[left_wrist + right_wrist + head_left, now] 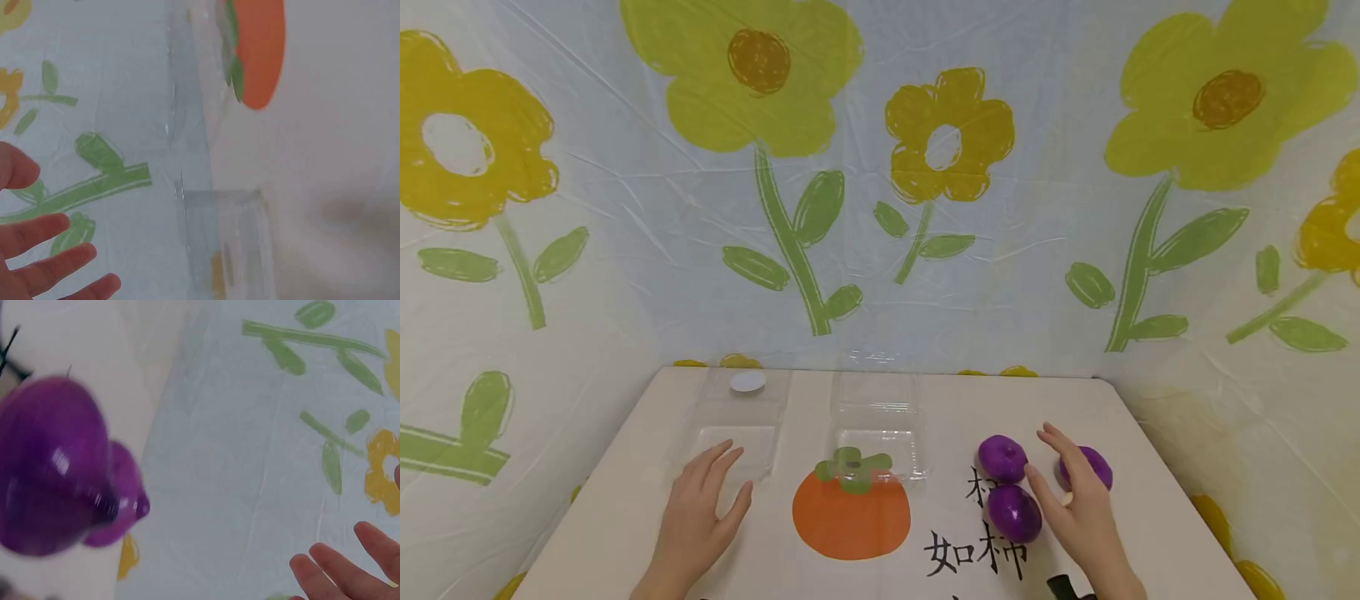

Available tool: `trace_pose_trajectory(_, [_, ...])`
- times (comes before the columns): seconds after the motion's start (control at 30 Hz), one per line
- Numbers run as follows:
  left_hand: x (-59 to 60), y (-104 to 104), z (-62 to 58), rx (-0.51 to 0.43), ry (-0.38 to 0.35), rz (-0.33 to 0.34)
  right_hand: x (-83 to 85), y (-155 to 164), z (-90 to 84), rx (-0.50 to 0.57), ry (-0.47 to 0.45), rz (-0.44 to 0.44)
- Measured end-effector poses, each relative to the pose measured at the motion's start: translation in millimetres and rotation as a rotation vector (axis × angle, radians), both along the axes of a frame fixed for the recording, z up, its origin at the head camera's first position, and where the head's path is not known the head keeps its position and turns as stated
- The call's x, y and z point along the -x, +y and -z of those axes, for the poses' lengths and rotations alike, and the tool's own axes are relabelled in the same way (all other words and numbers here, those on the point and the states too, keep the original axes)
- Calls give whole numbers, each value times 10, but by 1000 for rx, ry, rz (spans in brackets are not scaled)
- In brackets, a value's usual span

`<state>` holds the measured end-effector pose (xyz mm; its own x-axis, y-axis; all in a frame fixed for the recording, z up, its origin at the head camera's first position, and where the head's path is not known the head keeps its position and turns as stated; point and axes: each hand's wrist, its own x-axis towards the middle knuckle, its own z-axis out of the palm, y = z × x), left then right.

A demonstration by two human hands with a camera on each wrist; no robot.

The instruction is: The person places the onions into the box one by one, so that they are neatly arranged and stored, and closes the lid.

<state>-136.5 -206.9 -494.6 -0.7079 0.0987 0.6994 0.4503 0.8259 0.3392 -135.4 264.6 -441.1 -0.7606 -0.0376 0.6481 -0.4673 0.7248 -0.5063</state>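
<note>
Three glossy purple fruits lie on the table at the right: one at the back left (1002, 457), one in front (1014, 512), and one at the right (1093, 463), partly hidden behind my right hand (1072, 492). That hand hovers open among them, fingers straight, holding nothing. In the right wrist view the nearest purple fruit (47, 465) fills the left side and my fingertips (340, 572) show at the lower right. My left hand (703, 500) lies open on the table in front of a clear plastic box (733, 433). Its fingers (44, 262) appear at the lower left of the left wrist view.
A second clear plastic box (877, 437) stands mid-table, over the green leaf of an orange persimmon print (852, 512). A white round lid (748, 382) lies at the back left. Black characters (973, 550) are printed on the table (625, 508). A flowered plastic sheet (880, 208) walls the table in.
</note>
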Motion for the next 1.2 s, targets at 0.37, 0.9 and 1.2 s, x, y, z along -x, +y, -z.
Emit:
trace_pose_trajectory(0.37, [144,223,22,-576,-331,336,213,-283,-17,550,-291,-286])
trace_pose_trajectory(0.9, [203,764,199,-959,-719,385,510,-782,400,1049,-636,-580])
trace_pose_trajectory(1.2, [375,988,460,-1172,-846,413,592,-913,871,1258,-817,-703])
